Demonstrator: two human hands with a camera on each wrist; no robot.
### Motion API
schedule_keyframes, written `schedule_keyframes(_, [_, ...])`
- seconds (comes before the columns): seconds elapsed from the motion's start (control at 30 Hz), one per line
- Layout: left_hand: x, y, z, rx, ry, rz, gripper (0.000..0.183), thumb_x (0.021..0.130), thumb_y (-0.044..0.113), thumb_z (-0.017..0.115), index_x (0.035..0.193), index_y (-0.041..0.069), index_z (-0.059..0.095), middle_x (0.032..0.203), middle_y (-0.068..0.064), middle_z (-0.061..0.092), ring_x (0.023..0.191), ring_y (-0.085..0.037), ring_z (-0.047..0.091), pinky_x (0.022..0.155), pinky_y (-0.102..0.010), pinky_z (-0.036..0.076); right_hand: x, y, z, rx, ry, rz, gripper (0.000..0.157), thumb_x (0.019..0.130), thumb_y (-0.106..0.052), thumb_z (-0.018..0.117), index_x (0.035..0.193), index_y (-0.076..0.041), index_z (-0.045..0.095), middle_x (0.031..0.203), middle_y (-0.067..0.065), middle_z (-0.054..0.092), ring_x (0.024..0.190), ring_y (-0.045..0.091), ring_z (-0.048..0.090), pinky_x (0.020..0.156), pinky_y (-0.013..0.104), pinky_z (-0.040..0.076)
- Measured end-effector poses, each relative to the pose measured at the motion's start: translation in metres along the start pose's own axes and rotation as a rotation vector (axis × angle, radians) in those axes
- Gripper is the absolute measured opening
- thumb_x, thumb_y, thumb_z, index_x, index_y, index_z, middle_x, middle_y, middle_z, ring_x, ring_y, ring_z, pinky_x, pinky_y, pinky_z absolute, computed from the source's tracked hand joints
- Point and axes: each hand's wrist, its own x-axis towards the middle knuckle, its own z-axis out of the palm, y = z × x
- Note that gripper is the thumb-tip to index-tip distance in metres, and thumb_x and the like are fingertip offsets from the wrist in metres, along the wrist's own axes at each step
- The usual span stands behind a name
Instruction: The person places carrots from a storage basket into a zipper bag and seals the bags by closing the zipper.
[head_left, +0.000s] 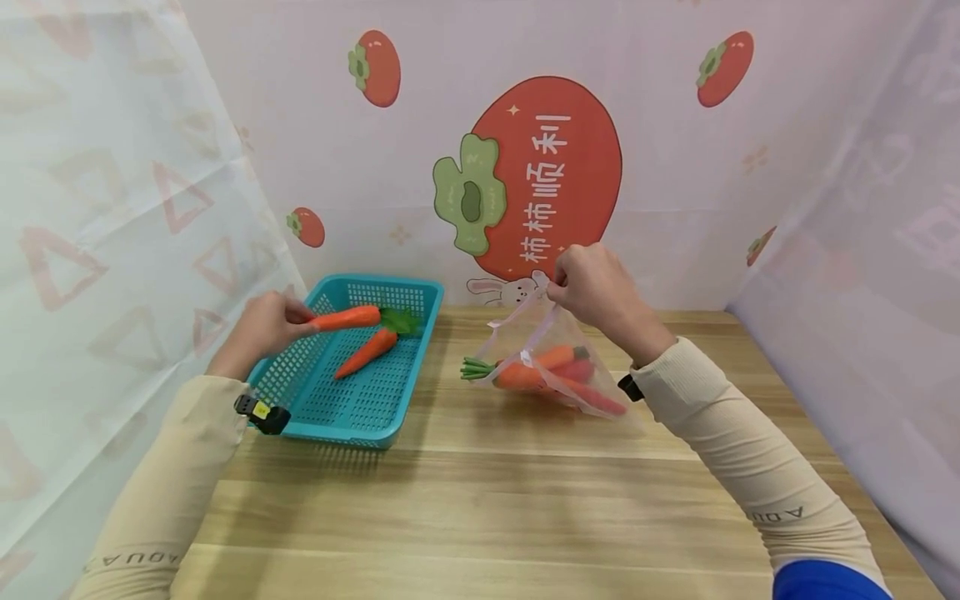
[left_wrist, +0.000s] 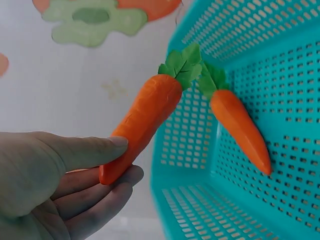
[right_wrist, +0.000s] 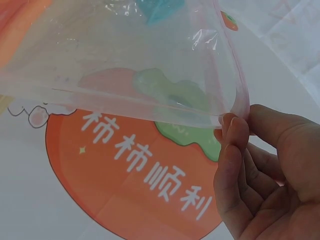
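Observation:
My left hand (head_left: 267,327) pinches an orange carrot (head_left: 347,318) by its narrow tip, with the green leafy top pointing right, above the turquoise basket (head_left: 408,398). In the left wrist view, thumb and fingers meet on the tip of that carrot (left_wrist: 145,112). A second carrot (head_left: 367,352) lies inside the basket. My right hand (head_left: 596,283) pinches the upper edge of a clear plastic bag (head_left: 542,321), lifting its mouth. Several orange and red carrots (head_left: 525,377) lie in the bag, one with green stems sticking out at the left. The right wrist view shows the pinched bag edge (right_wrist: 235,107).
The basket stands at the left back of the wooden table (head_left: 480,517), and the bag rests to its right. A printed fabric backdrop (head_left: 660,183) rises behind the table, with more fabric on both sides. Cameras sit on both wrists.

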Motion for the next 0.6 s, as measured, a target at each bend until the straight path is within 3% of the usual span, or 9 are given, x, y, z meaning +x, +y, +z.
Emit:
schedule_keyframes(0.3, [-0.017, 0.029, -0.007, -0.020, 0.028, 0.085, 0.031, 0.098, 0.022, 0.078, 0.118, -0.002, 0.078, 0.105, -0.023, 0.080, 0.088, -0.031, 0.075, 0.071, -0.036, 0.059, -0.001, -0.002, 0.001, -0.012, 0.001, -0.003, 0.032, 0.092, -0.008, 0.070, 0.060, -0.009, 0.067, 0.054, 0.002, 0.053, 0.054, 0.017, 0.044, 0.053, 0.031, 0.038])
schedule_keyframes(0.6, [-0.027, 0.050, -0.013, -0.043, 0.047, 0.135, 0.032, 0.098, 0.021, 0.077, 0.121, -0.001, 0.077, 0.110, -0.022, 0.080, 0.097, -0.034, 0.077, 0.084, -0.051, 0.063, 0.000, -0.003, 0.000, -0.010, 0.008, -0.012, 0.031, 0.092, -0.008, 0.071, 0.061, -0.008, 0.067, 0.055, 0.001, 0.053, 0.055, 0.017, 0.044, 0.053, 0.031, 0.038])
